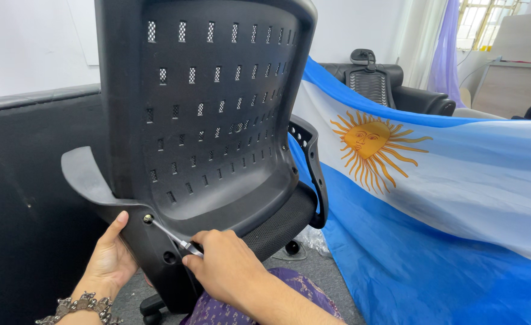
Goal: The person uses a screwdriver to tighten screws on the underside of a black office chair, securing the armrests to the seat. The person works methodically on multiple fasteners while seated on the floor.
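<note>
A black office chair [217, 108] stands in front of me, its perforated plastic backrest turned towards me. My right hand [220, 268] grips a metal hex key [169, 236], whose tip sits in a bolt [148, 219] on the backrest's lower bracket. My left hand [110, 256], with a beaded bracelet on the wrist, rests against the left edge of that bracket, thumb up. A second hole [169, 257] shows lower on the bracket. The chair's left armrest [84, 177] juts out above my left hand.
A blue and white flag with a golden sun [374, 147] drapes over furniture on the right. A black sofa [18, 198] is on the left. Another black chair [371, 75] stands behind. A chair castor [151, 307] sits on the grey carpet.
</note>
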